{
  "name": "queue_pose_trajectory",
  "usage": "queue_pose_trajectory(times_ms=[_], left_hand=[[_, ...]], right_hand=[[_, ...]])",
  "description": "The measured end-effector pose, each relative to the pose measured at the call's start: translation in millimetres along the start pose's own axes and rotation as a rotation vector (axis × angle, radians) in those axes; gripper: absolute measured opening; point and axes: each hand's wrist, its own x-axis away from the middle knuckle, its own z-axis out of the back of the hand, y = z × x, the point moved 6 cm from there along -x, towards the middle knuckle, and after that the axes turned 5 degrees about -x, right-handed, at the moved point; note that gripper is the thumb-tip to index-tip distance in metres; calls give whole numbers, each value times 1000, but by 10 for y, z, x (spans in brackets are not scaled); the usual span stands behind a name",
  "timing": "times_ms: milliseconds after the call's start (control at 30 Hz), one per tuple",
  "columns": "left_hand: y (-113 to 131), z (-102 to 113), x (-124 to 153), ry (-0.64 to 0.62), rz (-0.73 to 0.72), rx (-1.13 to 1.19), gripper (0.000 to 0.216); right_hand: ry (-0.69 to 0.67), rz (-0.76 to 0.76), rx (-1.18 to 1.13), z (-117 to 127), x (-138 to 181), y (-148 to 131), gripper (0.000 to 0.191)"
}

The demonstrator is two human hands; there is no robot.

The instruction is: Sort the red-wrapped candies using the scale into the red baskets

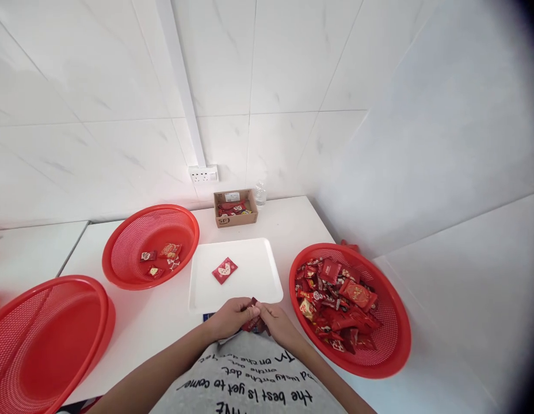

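Observation:
Both my hands meet at the near table edge, just below a white tray (254, 287). My left hand (230, 318) and my right hand (279, 323) are closed together on a small red packet (252, 322), which is mostly hidden by the fingers. One red packet with a white pattern (224, 270) lies alone on the tray. To the right, a red mesh basket (394, 351) is heaped with several red packets (338, 307). A second red basket (120, 253) at the left holds several small packets (161, 259).
A small cardboard box (235, 208) with red packets stands at the back by the wall, with a clear bottle (260, 194) beside it and a wall socket (203, 174) above. Stacked empty red baskets (42, 339) sit at the near left. Tiled walls close in behind and right.

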Motion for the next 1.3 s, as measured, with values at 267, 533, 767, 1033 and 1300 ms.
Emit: queue_pose_trajectory(times_ms=[267,533,767,1033,1300], left_hand=[[-186,555,-85,411,6,-836,23],[-382,721,-117,471,87,-985,36],[-446,770,16,531,35,-1156,33],[-478,797,33,602,-41,-1164,31],[-468,816,-40,575,-2,-1147,32]], right_hand=[[132,-106,-121,193,-9,371,36],[139,-152,-126,276,2,468,31],[222,-82,-45,458,27,313,28],[631,24,286,1496,46,356,25],[672,-153,601,2070,-144,902,41]])
